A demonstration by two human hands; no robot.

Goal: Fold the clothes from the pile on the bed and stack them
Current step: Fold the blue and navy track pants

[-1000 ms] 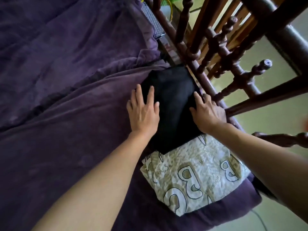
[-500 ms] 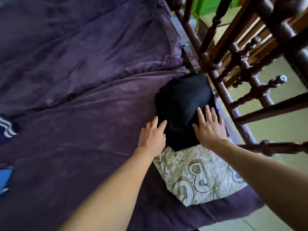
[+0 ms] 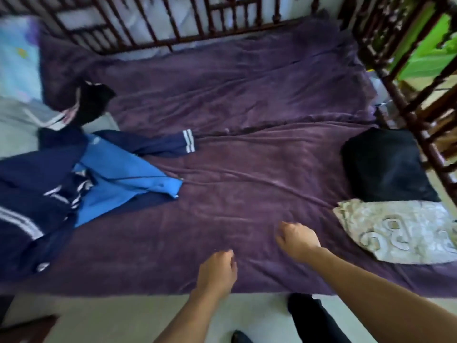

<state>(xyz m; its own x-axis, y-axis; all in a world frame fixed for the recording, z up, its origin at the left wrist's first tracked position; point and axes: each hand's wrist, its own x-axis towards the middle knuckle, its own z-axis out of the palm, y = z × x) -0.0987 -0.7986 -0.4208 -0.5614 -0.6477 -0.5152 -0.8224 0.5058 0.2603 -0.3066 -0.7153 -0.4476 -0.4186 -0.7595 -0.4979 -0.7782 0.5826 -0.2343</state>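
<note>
Both hands hover low over the near edge of the bed. The left hand [image 3: 217,269] and right hand [image 3: 296,240] have loosely curled fingers and hold nothing. They are near each other but apart, the right a little farther in. Under them is a purple blanket [image 3: 247,169], creased in long ridges, which covers the bed. The unfolded pile lies at the left side, well apart from the hands. It includes a navy-and-blue jacket [image 3: 111,174] spread flat, one navy sleeve [image 3: 158,143] with a white-striped cuff reaching toward the bed's middle. Beyond the jacket are a crumpled black garment [image 3: 92,105] and a grey garment [image 3: 19,120]. A pale blue pillow [image 3: 17,58] is at the far left corner. The folded things are at the right side. A folded black garment [image 3: 385,167] lies close against the side rail [image 3: 408,107]. Its near edge meets a folded patterned cloth [image 3: 400,231] with large letters, which sits at the bed's near right corner. Creased blanket lies between the hands and the pile, and the jacket's blue hem is the nearest part. A dark turned-wood headboard rail [image 3: 173,28] runs along the far side. Something bright green [image 3: 430,53] shows through the right rail, too blurred to tell what. Pale floor [image 3: 123,315] and a dark trouser leg [image 3: 314,318] show below the bed edge.
</note>
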